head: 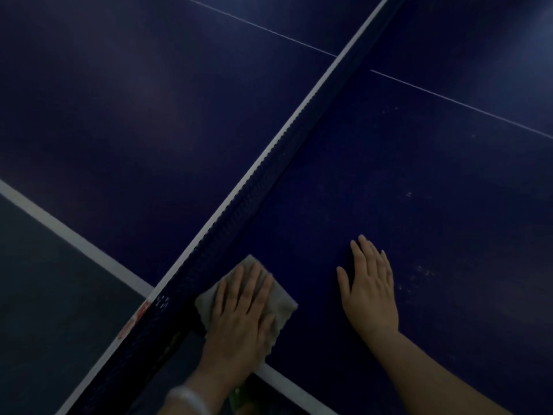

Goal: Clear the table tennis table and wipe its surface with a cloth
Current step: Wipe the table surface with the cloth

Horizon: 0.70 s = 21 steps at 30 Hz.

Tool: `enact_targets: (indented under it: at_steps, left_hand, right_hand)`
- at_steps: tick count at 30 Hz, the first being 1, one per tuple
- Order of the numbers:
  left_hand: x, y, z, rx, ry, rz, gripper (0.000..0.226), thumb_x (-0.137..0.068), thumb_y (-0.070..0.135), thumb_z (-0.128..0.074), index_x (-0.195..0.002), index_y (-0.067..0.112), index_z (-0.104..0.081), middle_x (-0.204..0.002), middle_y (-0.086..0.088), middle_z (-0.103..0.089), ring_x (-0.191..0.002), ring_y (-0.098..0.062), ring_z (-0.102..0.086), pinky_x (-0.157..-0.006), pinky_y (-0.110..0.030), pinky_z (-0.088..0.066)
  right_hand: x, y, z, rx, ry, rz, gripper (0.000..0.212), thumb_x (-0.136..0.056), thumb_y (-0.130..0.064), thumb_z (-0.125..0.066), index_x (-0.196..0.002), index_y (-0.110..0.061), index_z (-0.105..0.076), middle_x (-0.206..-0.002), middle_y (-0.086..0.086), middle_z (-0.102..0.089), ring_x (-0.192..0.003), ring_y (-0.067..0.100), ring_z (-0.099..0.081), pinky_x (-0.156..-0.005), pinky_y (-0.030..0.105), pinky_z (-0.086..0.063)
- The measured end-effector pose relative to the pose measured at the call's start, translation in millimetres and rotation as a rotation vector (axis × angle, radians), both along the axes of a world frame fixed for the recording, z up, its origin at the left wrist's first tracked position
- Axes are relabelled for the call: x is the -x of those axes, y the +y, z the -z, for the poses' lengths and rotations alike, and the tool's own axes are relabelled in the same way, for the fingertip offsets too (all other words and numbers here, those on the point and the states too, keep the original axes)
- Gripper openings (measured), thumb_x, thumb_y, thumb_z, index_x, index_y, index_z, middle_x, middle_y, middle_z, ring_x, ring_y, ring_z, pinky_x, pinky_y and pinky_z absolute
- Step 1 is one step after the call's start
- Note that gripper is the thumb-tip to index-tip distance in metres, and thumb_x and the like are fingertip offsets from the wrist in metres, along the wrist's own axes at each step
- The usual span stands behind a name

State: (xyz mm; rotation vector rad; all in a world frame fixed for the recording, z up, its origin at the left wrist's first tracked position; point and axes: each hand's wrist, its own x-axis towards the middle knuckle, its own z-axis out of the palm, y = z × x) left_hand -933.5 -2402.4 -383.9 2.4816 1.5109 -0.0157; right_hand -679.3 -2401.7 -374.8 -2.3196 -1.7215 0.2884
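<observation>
Cloth under my left hand, pressed flat on the table beside the net.

The grey cloth (275,298) lies in the lower centre of the frame, on the blue table tennis table (419,190), just beside the net (269,172). My left hand (242,319) presses on it with fingers straight and spread, clamping nothing. My right hand (369,292) rests flat on the bare surface to the right, fingers extended, apart from the cloth. The net runs diagonally from lower left to upper right. A white edge line (71,238) crosses at lower left. A pale bracelet (188,398) sits on my left wrist.
</observation>
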Motion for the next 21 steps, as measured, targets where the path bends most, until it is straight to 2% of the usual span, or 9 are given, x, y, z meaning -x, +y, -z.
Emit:
enact_targets:
  at_steps: [4, 8, 12, 14, 17, 21]
  left_hand:
    - [-26.6, 16.1, -0.6, 0.018, 0.012, -0.015, 0.064, -0.097, 0.043, -0.028, -0.154, 0.015, -0.019, -0.162, -0.007, -0.011, -0.149, -0.030, -0.010, -0.116, -0.054, -0.018]
    - [-80.9, 87.6, -0.6, -0.004, 0.065, 0.067, 0.065, -0.097, 0.048, -0.009, -0.155, 0.020, 0.002, -0.163, -0.004, 0.006, -0.149, -0.026, 0.011, -0.119, -0.051, -0.002]
    - [-105.3, 127.8, 0.6, 0.017, 0.085, 0.088, 0.065, -0.097, 0.051, -0.008, -0.154, 0.024, 0.009, -0.162, 0.000, 0.014, -0.147, -0.023, 0.017, -0.119, -0.048, 0.007]
    - [-96.4, 113.3, -0.3, -0.003, 0.071, 0.071, 0.064, -0.098, 0.050, -0.011, -0.154, 0.023, 0.007, -0.162, -0.002, 0.012, -0.148, -0.023, 0.015, -0.120, -0.049, 0.003]
    - [-69.0, 61.4, 0.3, -0.057, 0.068, 0.061, 0.065, -0.100, 0.045, -0.019, -0.155, 0.015, -0.004, -0.163, -0.010, 0.001, -0.149, -0.028, 0.004, -0.118, -0.053, -0.011]
    - [-37.9, 0.2, 1.4, -0.069, 0.058, 0.020, 0.066, -0.096, 0.045, -0.027, -0.153, 0.012, -0.020, -0.161, -0.012, -0.013, -0.148, -0.031, -0.013, -0.113, -0.055, -0.023]
  right_hand:
    - [0.1, 0.0, -0.9, 0.031, -0.032, 0.007, 0.062, -0.100, -0.048, -0.027, -0.153, -0.015, -0.026, -0.162, 0.001, -0.017, -0.141, -0.006, 0.017, -0.123, 0.035, -0.001]
    - [-0.6, 0.2, 1.4, 0.031, -0.030, 0.006, 0.062, -0.101, -0.049, -0.024, -0.154, -0.018, -0.022, -0.163, -0.003, -0.013, -0.139, -0.009, 0.026, -0.118, 0.022, 0.015]
    - [-2.7, 0.7, 5.4, 0.019, -0.032, 0.001, 0.061, -0.101, -0.047, -0.024, -0.154, -0.018, -0.022, -0.163, -0.003, -0.013, -0.141, -0.007, 0.020, -0.121, 0.027, 0.010]
    - [-3.5, 0.1, 6.3, 0.017, -0.026, -0.006, 0.061, -0.102, -0.047, -0.022, -0.155, -0.017, -0.022, -0.163, -0.002, -0.012, -0.141, -0.007, 0.020, -0.122, 0.030, 0.006]
    - [-5.0, 0.3, 6.5, 0.024, -0.018, -0.005, 0.061, -0.102, -0.048, -0.020, -0.155, -0.017, -0.021, -0.163, -0.002, -0.011, -0.141, -0.006, 0.024, -0.122, 0.032, 0.005]
    - [-5.0, -0.3, 7.6, 0.044, -0.027, -0.030, 0.062, -0.102, -0.048, -0.016, -0.155, -0.015, -0.019, -0.164, 0.000, -0.009, -0.148, 0.006, 0.004, -0.124, 0.035, 0.003]
